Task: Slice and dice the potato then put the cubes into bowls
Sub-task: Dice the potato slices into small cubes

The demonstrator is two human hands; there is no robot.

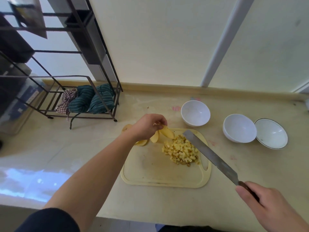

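The left hand [147,126] pinched a potato slice [167,131] at the far left of the cutting board [150,171], and the right hand [270,208] gripped the handle of the knife [209,153], its blade lying beside the pile of cubes [181,152]. More slices [154,137] sat under the left hand. A slice could slip, or the blade could knock cubes onto the desk [250,164]. The potato looked pale yellow, skin still on. Three white bowls [195,113] stood far right.
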